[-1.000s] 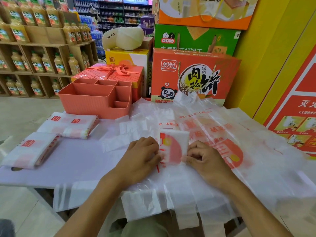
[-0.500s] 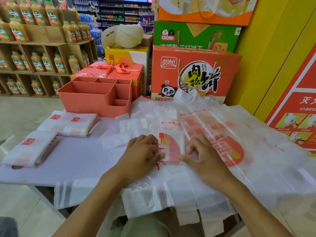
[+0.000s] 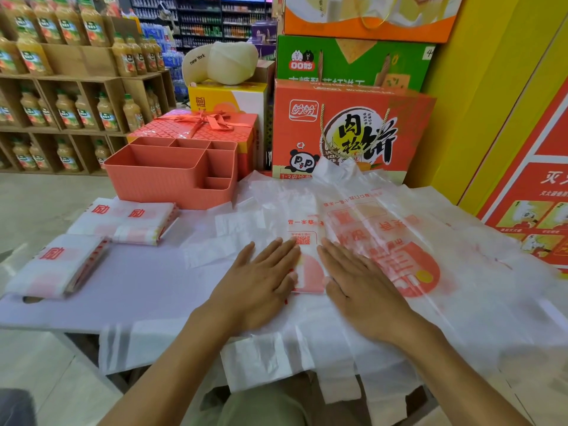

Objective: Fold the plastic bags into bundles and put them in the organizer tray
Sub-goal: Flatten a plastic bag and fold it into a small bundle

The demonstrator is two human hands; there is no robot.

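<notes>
Your flat left hand (image 3: 261, 281) and right hand (image 3: 362, 290) press the bundle (image 3: 307, 269) — let go, and it may pop open before the eleven-o'clock tray (image 3: 166, 189).

Bright, even shop light fills the frame, its source out of view. It leaves only thin, soft shadows under the left hand (image 3: 261, 281) and right hand (image 3: 362, 290) on the pale worktop (image 3: 147, 278). The translucent plastic bags (image 3: 479, 241) carry a mild milky sheen without hard glare. Motion blur smears the right hand, the bags at right and the folded bundle (image 3: 55, 265) near the left edge. Wide-angle distortion bows the drink shelves (image 3: 61, 79) and tilts the yellow wall (image 3: 491, 87). The distant aisle is soft.
</notes>
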